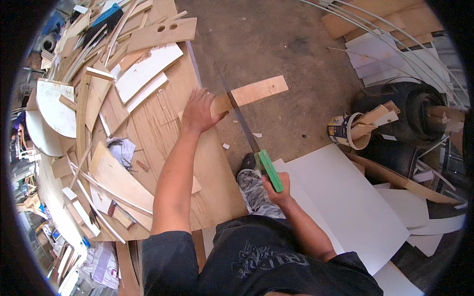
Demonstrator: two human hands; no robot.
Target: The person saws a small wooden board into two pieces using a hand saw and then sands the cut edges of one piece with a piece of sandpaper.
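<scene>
My right hand (pixel 277 189) is closed around the green handle of a handsaw (pixel 245 126). The saw's long, narrow blade slants away up and to the left, lying across a light wooden strip (pixel 260 92). That strip juts past the right edge of the wooden worktable (pixel 217 175), out over the floor. Pressed on its near end, at the table edge, is my left hand (pixel 198 111), fingers spread and thumb toward the blade. Where blade meets wood, the depth of any cut is too small to make out.
Wood offcuts (pixel 106 98) and white panels (pixel 148 71) crowd the table's left half. A bucket of wood scraps (pixel 353 130) stands on the floor at right, beside a black round container (pixel 400 113). A large white sheet (pixel 345 197) lies to my right.
</scene>
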